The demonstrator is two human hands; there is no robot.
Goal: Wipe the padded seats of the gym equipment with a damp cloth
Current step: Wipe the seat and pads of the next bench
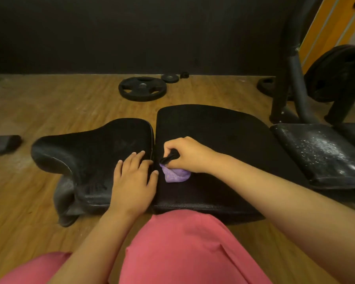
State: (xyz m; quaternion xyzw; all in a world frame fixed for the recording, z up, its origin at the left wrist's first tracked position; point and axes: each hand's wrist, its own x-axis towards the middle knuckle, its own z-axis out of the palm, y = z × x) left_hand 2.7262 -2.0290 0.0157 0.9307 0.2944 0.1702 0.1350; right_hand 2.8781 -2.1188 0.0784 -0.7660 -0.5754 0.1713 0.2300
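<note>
Right grip (188,154) clamps a wadded purple cloth (175,176); left grip (133,177) lies flat on the seat pad (86,152). So wadded, it could leave patches unwiped.

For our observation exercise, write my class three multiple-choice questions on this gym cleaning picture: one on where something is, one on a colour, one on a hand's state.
1. Where does the cloth lie? A on the narrow pad; B on the wide pad, by the gap between the pads; C draped over the left hand.
2. What colour is the cloth? A purple; B green; C white.
3. How is the left hand? A gripping the cloth; B a fist in the air; C flat on the narrow pad, fingers straight.
Answers: 1 B, the right hand grips it on the wide pad; 2 A, purple shows below that hand; 3 C, its fingers lie straight on the narrow pad.
</note>
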